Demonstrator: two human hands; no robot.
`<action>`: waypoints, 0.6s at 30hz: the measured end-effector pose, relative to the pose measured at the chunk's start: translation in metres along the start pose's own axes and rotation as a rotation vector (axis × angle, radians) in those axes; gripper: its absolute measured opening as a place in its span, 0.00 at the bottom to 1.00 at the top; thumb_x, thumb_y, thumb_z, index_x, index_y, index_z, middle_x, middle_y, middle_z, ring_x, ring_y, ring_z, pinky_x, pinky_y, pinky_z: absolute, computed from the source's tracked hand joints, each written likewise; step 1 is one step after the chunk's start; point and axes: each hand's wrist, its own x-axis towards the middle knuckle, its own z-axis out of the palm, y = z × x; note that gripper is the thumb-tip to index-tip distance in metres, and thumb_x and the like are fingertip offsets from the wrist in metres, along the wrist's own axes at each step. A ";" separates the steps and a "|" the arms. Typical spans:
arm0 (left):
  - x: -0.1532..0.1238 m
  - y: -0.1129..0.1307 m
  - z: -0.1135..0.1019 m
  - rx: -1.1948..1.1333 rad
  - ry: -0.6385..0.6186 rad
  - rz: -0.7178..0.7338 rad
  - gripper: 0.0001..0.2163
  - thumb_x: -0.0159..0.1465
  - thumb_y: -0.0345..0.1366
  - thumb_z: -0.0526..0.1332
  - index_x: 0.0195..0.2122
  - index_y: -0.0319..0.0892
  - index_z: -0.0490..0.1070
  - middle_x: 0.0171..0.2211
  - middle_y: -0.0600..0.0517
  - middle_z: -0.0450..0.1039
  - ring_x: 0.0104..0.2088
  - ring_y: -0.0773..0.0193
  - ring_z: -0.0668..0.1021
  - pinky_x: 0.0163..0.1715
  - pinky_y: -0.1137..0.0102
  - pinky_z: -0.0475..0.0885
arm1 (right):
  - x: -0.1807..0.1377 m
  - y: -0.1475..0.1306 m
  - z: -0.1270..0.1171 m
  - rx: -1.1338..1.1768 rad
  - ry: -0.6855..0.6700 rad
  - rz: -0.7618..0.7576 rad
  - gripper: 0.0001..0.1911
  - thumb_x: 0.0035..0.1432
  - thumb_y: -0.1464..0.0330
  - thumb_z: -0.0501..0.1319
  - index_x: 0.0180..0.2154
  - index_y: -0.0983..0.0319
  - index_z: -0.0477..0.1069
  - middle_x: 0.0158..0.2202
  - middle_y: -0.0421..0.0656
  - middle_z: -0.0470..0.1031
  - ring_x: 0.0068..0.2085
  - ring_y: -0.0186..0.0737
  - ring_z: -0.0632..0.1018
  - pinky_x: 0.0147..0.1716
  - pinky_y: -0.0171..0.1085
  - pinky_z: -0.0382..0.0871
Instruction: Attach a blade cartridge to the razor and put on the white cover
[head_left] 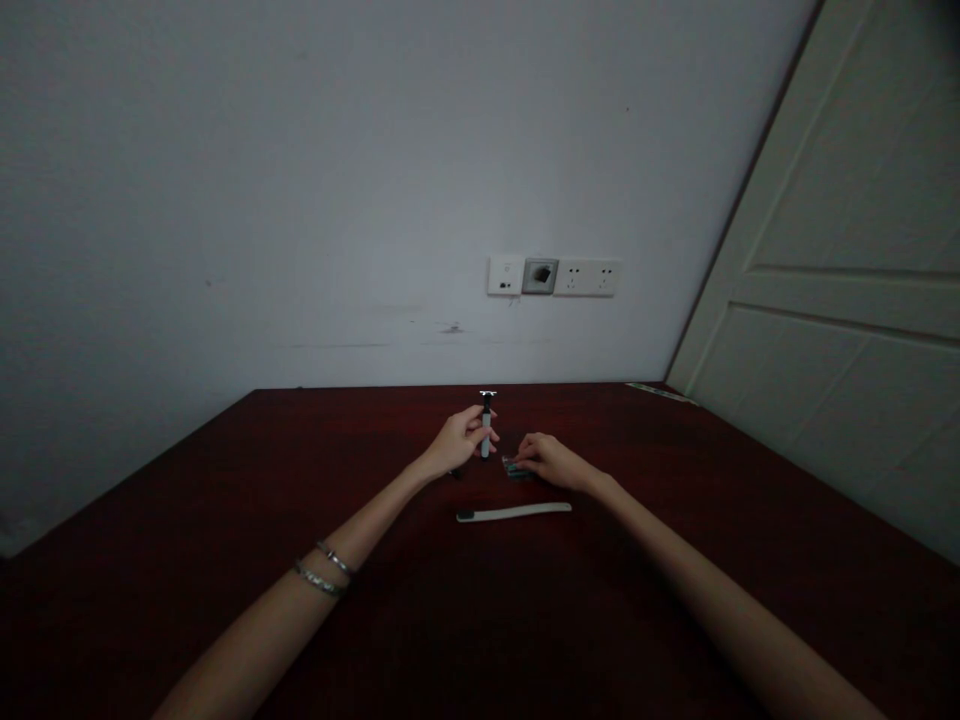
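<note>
My left hand is closed around a razor with a grey handle, a dark neck and a T-shaped head. The razor stands upright with its head at the top. To its right, my right hand has its fingers pinched at a small, shiny, greenish packet low over the table; its contents are too small to make out. Nearer to me lies a long white toothbrush-like stick with a dark patch at its left end. A small dark thing shows just below my left hand.
Both arms reach over a dark red wooden table. Its far edge meets a pale wall with sockets and a grey-framed outlet. At the back right corner lies a thin pale strip, beside a panelled door.
</note>
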 end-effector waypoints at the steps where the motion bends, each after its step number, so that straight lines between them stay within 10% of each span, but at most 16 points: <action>1: -0.001 0.000 0.000 -0.003 0.000 -0.007 0.11 0.59 0.31 0.55 0.44 0.37 0.62 0.29 0.49 0.72 0.25 0.67 0.77 0.24 0.74 0.70 | 0.000 0.000 0.000 0.007 0.007 0.007 0.09 0.54 0.68 0.58 0.31 0.59 0.78 0.32 0.44 0.72 0.34 0.38 0.72 0.37 0.36 0.63; 18: -0.002 -0.010 -0.006 -0.001 0.048 0.057 0.09 0.58 0.32 0.56 0.41 0.37 0.64 0.28 0.50 0.72 0.26 0.67 0.76 0.29 0.71 0.70 | 0.002 -0.003 -0.003 0.029 0.004 0.089 0.07 0.51 0.70 0.59 0.28 0.64 0.77 0.31 0.45 0.75 0.33 0.37 0.74 0.35 0.33 0.64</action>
